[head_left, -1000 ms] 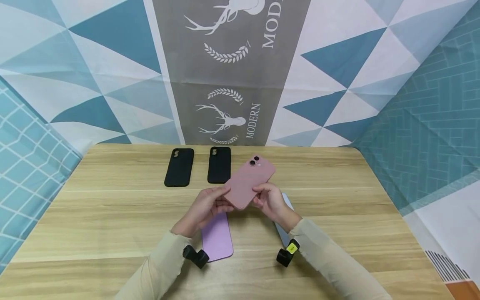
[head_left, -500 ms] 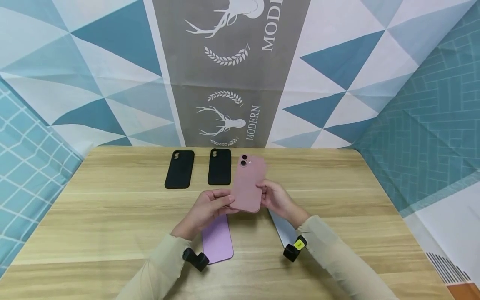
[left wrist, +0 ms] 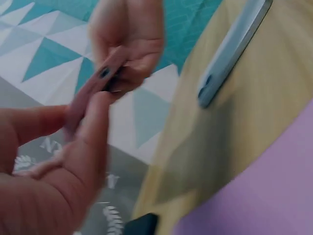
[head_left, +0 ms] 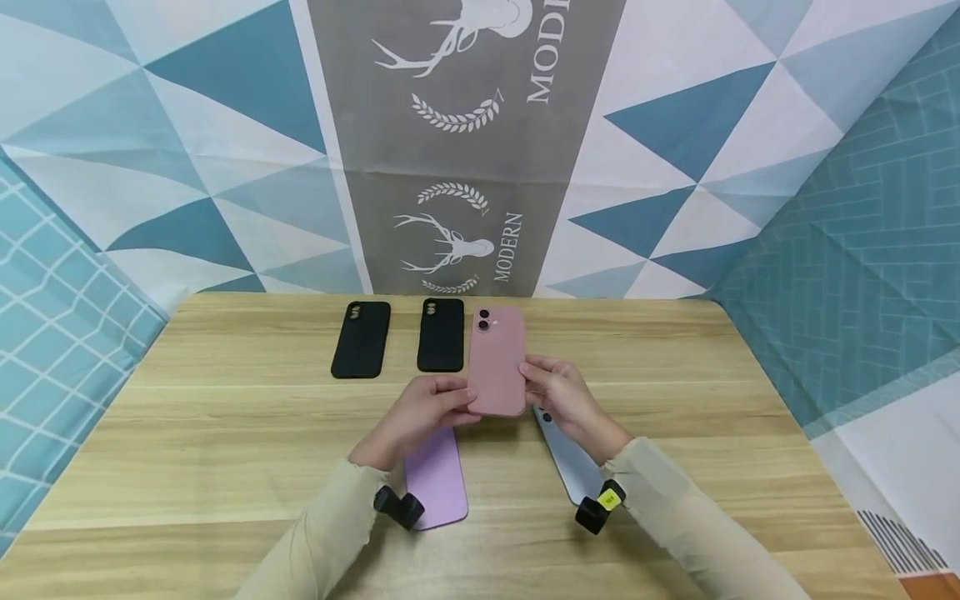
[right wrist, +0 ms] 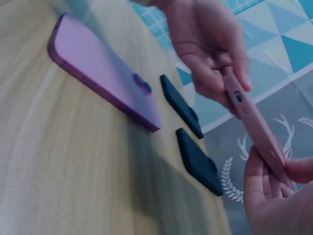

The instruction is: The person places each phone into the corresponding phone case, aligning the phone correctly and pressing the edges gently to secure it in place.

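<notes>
Both hands pinch a pink phone point(head_left: 497, 354) above the table, its two-lens back facing the head camera. My left hand point(head_left: 429, 408) grips its lower left edge between thumb and fingers. Higher up on the right edge, my right hand point(head_left: 570, 404) holds it the same way. The right wrist view shows the phone's thin end with an oval port point(right wrist: 238, 97). Under my left hand a purple phone point(head_left: 437, 487) lies back up. A light blue phone point(head_left: 572, 462) lies beneath my right hand and wrist, partly covered.
Two black phone cases point(head_left: 362, 340) point(head_left: 441, 335) with camera cutouts lie side by side near the table's back edge. Behind the wooden table point(head_left: 225, 450) hangs a patterned cloth point(head_left: 457, 150), with more patterned cloth at both sides.
The pink phone has turned from a rightward slant to nearly straight up. My right hand has shifted right, uncovering the light blue phone's camera end. The other phones and the cases stay put.
</notes>
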Available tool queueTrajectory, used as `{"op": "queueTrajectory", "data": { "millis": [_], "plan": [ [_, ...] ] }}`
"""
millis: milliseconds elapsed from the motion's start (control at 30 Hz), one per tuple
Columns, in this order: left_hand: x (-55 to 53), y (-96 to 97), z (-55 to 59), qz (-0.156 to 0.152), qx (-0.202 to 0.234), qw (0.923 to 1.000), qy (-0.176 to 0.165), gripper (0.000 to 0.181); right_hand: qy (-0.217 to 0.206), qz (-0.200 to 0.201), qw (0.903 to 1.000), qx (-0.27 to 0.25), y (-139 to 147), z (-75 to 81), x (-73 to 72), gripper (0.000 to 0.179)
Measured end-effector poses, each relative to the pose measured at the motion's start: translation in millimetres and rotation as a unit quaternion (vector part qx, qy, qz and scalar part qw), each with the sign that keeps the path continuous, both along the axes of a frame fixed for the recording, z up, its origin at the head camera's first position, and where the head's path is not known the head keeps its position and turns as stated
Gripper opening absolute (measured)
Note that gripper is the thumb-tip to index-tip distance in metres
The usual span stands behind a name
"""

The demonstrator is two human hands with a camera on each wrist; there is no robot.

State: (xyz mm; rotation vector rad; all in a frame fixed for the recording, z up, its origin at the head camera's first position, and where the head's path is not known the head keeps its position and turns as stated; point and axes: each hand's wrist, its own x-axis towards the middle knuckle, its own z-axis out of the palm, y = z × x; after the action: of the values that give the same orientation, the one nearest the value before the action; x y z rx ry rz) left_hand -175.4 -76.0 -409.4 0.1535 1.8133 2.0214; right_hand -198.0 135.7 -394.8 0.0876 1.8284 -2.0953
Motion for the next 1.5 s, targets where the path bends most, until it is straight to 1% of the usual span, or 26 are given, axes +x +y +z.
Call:
{"op": "queueTrajectory", "data": {
  "millis": [67, 133, 200, 233, 267, 300, 367, 400, 433, 467, 533, 567, 633, 733, 767, 867, 933, 967, 1000, 1100, 1333, 1500],
  "plan": [
    [-2.5, -2.2, 5.3, -0.005, -0.046, 0.9989, -0.005, 0.033, -0.002, -0.009, 0.9999, 0.005, 1.7, -2.4, -1.4, 0.04],
    [-5.5, -6.7, 9.9, 0.004, -0.084, 0.9964, -0.001, 0.032, -0.005, -0.018, 0.9998, 0.009, 5.3, -5.3, -4.0, 0.038],
    [-9.0, -14.1, 14.3, 0.026, -0.131, 0.9911, 0.008, 0.033, -0.008, -0.03, 0.9995, 0.008, 10.8, -7.2, -7.1, 0.037],
    [-11.1, -19.0, 16.1, 0.042, -0.159, 0.9862, 0.015, 0.033, -0.007, -0.035, 0.9993, 0.013, 14.2, -7.4, -8.9, 0.037],
    [-13.4, -24.8, 17.9, 0.056, -0.193, 0.9793, 0.027, 0.033, -0.006, -0.04, 0.999, 0.017, 17.7, -7.1, -10.5, 0.037],
    [-16.0, -31.2, 19.4, 0.07, -0.23, 0.9699, 0.038, 0.034, -0.005, -0.046, 0.9987, 0.02, 21.3, -6.6, -12.1, 0.037],
    [-20.9, -44.9, 21.3, 0.098, -0.306, 0.9447, 0.065, 0.035, -0.006, -0.058, 0.998, 0.026, 28.8, -4.6, -15.2, 0.038],
    [-23.3, -52.2, 21.5, 0.111, -0.339, 0.9308, 0.08, 0.036, -0.005, -0.063, 0.9975, 0.032, 32.9, -3.4, -16.7, 0.038],
    [-25.7, -59.3, 21.4, 0.122, -0.365, 0.9187, 0.091, 0.038, -0.006, -0.068, 0.997, 0.036, 37.2, -2.3, -18.4, 0.038],
    [-27.8, -65.9, 21.4, 0.132, -0.382, 0.9092, 0.098, 0.039, -0.009, -0.073, 0.9967, 0.036, 41.2, -1.2, -20.2, 0.038],
    [-31.9, -78.2, 20.0, 0.149, -0.403, 0.8968, 0.106, 0.043, -0.014, -0.078, 0.9959, 0.045, 50.0, 0.4, -23.5, 0.039],
    [-33.8, -83.4, 19.1, 0.154, -0.409, 0.8932, 0.108, 0.045, -0.015, -0.08, 0.9955, 0.048, 54.7, 0.1, -25.7, 0.039],
    [-37.7, -91.8, 17.0, 0.162, -0.421, 0.8864, 0.106, 0.049, -0.014, -0.085, 0.9946, 0.056, 64.6, -1.2, -30.0, 0.041],
    [-42.4, -99.9, 14.1, 0.171, -0.44, 0.8759, 0.101, 0.055, 0.001, -0.083, 0.9942, 0.069, 79.9, -4.3, -35.4, 0.044],
    [-43.5, -101.9, 13.0, 0.174, -0.446, 0.8726, 0.1, 0.057, 0.01, -0.082, 0.9952, 0.052, 86.4, -6.8, -37.4, 0.042],
    [-46.1, -106.4, 9.1, 0.183, -0.457, 0.8648, 0.098, 0.06, 0.015, -0.086, 0.9947, 0.055, 98.8, -8.7, -41.2, 0.043],
    [-47.4, -108.7, 5.6, 0.186, -0.468, 0.858, 0.101, 0.061, 0.006, -0.102, 0.9921, 0.073, 104.6, -9.3, -44.0, 0.042],
    [-48.0, -109.4, 3.8, 0.185, -0.473, 0.8556, 0.1, 0.061, 0.0, -0.108, 0.9908, 0.081, 107.3, -9.5, -45.6, 0.043],
    [-48.5, -109.7, 2.1, 0.185, -0.477, 0.8534, 0.099, 0.061, -0.012, -0.116, 0.9874, 0.107, 108.3, -8.3, -46.6, 0.046],
    [-50.5, -110.1, -2.1, 0.181, -0.491, 0.8468, 0.095, 0.063, -0.03, -0.126, 0.9816, 0.141, 115.8, -9.0, -51.3, 0.047],
    [-53.9, -110.6, -5.3, 0.19, -0.5, 0.8393, 0.095, 0.063, -0.053, -0.127, 0.9738, 0.181, 138.1, -17.6, -66.5, 0.048],
    [-55.7, -111.1, -7.3, 0.186, -0.504, 0.8382, 0.095, 0.065, -0.066, -0.146, 0.9653, 0.206, 151.6, -22.8, -76.8, 0.048]
  ]
}}
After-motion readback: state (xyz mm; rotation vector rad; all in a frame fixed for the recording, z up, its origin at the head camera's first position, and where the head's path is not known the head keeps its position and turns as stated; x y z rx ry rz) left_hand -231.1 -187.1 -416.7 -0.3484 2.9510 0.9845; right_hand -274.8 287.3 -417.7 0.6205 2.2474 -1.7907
